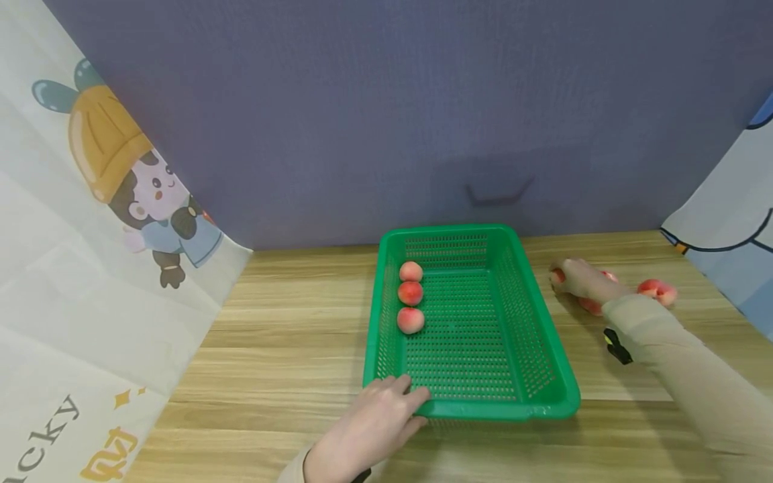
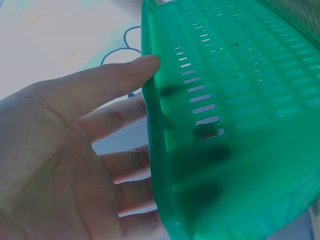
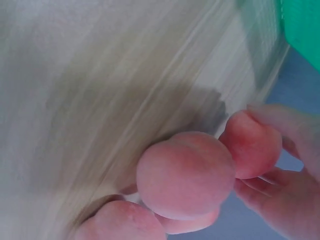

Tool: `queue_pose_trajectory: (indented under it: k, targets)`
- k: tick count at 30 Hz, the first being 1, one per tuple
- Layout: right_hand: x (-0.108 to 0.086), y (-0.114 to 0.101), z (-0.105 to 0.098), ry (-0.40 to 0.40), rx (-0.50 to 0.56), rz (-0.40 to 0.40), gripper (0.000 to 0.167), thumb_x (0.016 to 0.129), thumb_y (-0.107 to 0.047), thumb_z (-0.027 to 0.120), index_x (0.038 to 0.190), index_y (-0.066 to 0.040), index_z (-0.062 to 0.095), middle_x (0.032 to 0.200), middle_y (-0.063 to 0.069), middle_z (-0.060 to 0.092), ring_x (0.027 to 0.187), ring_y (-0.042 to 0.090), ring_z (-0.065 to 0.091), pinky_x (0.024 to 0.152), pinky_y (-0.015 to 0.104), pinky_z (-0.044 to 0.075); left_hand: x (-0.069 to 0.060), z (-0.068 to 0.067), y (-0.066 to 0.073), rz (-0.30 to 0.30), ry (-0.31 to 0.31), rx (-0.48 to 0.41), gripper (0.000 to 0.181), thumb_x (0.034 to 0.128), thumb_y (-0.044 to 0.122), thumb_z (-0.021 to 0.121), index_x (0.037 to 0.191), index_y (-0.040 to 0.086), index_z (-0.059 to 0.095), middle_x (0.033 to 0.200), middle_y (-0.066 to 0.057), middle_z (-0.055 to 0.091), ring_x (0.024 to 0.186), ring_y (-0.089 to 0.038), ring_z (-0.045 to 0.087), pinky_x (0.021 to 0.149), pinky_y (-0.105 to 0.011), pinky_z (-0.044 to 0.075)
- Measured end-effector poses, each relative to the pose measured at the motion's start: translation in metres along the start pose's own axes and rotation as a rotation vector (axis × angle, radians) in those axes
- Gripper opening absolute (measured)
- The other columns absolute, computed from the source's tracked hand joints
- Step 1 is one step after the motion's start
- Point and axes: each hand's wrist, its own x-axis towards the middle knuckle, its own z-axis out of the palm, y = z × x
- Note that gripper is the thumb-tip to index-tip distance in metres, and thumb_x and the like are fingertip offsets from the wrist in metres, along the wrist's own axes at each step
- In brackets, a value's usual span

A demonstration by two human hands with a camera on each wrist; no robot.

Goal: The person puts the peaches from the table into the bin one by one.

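A green plastic basket (image 1: pixel 546 362) stands on the wooden table, with three peaches (image 1: pixel 410 293) in a row along its left inside wall. My left hand (image 1: pixel 377 416) holds the basket's near rim at its left corner; in the left wrist view the thumb lies over the rim and the fingers are behind it. To the right of the basket, my right hand (image 1: pixel 582 280) pinches a peach (image 3: pixel 252 145) between thumb and fingers. Several more peaches (image 3: pixel 185 175) lie close by it, partly hidden by the hand in the head view.
A dark blue-grey panel (image 1: pixel 362 121) rises behind the table (image 1: pixel 290 322). White sheets with cartoon prints (image 1: pixel 60 268) border the left and right sides. Another peach group (image 1: pixel 657 292) lies at the table's right, beside the right forearm.
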Motion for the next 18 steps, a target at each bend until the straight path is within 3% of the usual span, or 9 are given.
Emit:
queue_pose_trajectory:
  k: [5,11,18]
  targets:
    - [0.001,-0.003,-0.006,0.003,-0.008,-0.015,0.025,0.079,-0.002,0.051,0.099,0.012,0.055,0.081,0.020,0.058,0.066,0.026,0.053,0.064,0.041,0.043,0.000,-0.001,0.001,-0.006,-0.011,0.006,0.019,0.0753,0.029,0.068,0.087,0.015,0.061,0.070,0.006,0.051,0.056,-0.004,0.043,0.051,-0.015,0.032]
    - [0.003,-0.008,-0.013,0.069,-0.025,-0.070,0.005,0.077,0.002,0.051,0.078,0.005,0.055,0.064,0.007,0.048,0.061,0.023,0.046,0.057,0.037,0.039,0.000,-0.002,0.001,-0.009,-0.008,-0.006,0.020,0.0748,0.029,0.068,0.087,0.015,0.061,0.070,0.005,0.051,0.056,-0.005,0.044,0.050,-0.015,0.031]
    - [0.005,-0.013,-0.024,0.049,-0.064,-0.075,0.025,0.071,0.002,0.058,0.094,0.013,0.054,0.078,0.019,0.057,0.076,0.037,0.055,0.067,0.046,0.043,0.001,-0.003,0.001,-0.018,-0.026,-0.026,0.020,0.0755,0.028,0.067,0.089,0.015,0.061,0.070,0.005,0.051,0.057,-0.005,0.046,0.050,-0.015,0.031]
